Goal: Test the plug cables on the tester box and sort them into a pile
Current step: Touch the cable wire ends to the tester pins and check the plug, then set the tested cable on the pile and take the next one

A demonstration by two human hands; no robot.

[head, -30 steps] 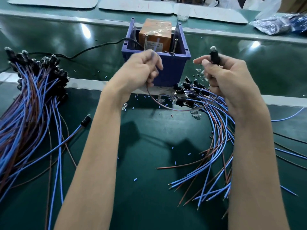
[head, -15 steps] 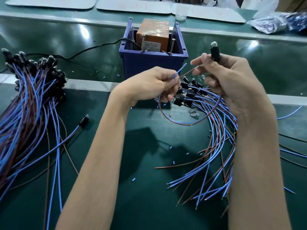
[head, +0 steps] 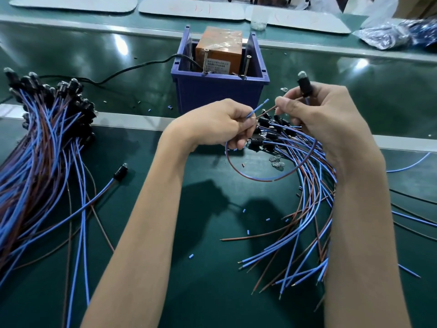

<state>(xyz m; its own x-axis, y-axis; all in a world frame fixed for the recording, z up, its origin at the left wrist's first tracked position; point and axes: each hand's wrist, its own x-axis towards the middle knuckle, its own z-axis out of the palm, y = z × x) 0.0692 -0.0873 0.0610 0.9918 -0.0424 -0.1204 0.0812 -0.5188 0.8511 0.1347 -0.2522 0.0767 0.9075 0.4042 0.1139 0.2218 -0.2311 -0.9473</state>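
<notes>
1 cable (head: 255,178) hung looped between 2 hands before the 1 tester box (head: 220,91): left hand (head: 220,124) pinched its 2 wire ends (head: 257,108), right hand (head: 326,119) gripped its plug (head: 305,87) upright. On the table (head: 189,280) lay 1 pile (head: 42,143) at left and 1 heap (head: 307,209) partly hidden by the right forearm (head: 369,221).

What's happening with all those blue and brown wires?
A person is testing cables. The right hand grips the black plug of one cable, and the left hand pinches its two wire ends, so the cable hangs in a loop between them. The ends are not touching the tester box behind the hands. A big pile lies to the left, and a looser bunch lies under the right arm.
</notes>
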